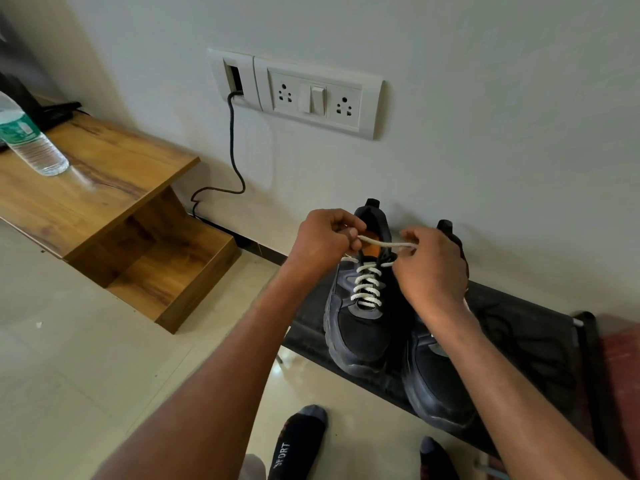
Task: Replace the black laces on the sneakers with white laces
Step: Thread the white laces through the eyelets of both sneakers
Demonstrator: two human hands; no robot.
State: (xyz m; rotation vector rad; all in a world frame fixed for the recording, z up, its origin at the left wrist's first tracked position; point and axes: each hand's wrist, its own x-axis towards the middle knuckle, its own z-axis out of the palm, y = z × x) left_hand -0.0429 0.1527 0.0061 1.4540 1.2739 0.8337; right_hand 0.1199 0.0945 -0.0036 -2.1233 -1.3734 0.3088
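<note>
Lacing on the dark blue mesh sneaker at left looks done: white woven lace crisscrossed up the eyelets, shoe on a low black bench by the wall. Left hand and right hand each pinch one lace end above the tongue, fingers curled tight, lace taut btwn them. Step = tying off, imo. Next: cross ends, form knot w/o losing tension. Second dark sneaker just beside; its lacing hidden by right forearm, can't tell.
</note>
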